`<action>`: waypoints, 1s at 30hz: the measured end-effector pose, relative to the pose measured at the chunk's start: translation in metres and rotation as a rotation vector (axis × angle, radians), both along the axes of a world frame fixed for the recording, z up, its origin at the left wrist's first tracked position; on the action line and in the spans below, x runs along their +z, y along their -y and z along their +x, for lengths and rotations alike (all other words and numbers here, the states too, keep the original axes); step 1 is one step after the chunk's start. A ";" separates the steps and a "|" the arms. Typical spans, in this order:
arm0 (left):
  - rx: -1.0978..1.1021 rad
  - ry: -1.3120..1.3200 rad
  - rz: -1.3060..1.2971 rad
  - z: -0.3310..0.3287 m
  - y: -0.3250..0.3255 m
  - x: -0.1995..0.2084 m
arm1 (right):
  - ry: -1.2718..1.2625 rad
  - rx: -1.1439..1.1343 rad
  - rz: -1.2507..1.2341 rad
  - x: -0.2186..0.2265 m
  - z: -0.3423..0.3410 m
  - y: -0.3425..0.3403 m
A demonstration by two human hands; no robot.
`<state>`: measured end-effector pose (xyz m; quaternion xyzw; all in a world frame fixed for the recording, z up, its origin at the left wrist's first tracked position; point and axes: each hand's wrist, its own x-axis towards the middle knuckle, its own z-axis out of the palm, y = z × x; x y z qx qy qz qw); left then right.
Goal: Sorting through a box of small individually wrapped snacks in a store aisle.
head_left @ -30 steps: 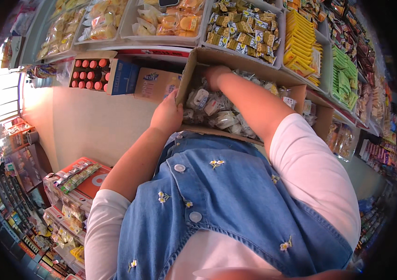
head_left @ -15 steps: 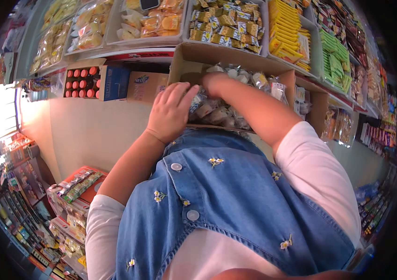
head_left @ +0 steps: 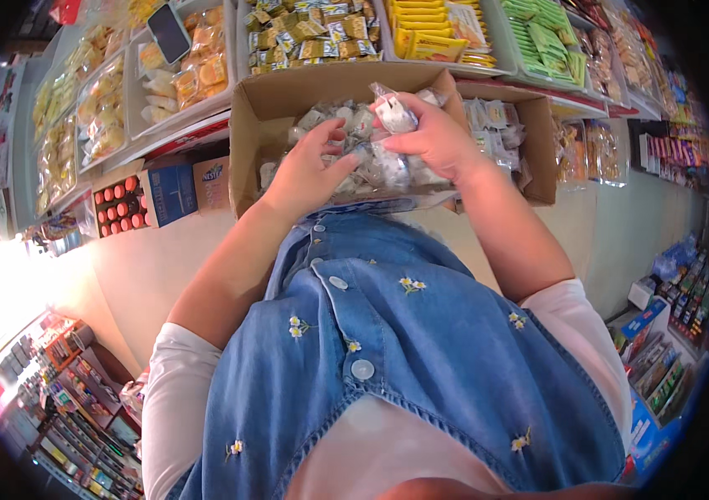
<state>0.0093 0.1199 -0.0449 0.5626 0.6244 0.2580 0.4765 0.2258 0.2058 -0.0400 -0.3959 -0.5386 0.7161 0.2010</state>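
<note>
Watching remotely, I see the right hand (head_left: 431,140) now raised, gripping a freed packet (head_left: 394,115) near the box's (head_left: 321,86) right edge (left hand (head_left: 308,172) open).

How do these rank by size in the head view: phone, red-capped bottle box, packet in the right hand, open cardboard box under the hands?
1. Open cardboard box
2. Red-capped bottle box
3. Phone and held packet: these look too alike to rank.
</note>
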 end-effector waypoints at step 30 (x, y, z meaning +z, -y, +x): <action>0.527 0.894 -0.177 -0.033 0.053 -0.043 | -0.170 -0.167 -0.300 -0.031 -0.073 0.050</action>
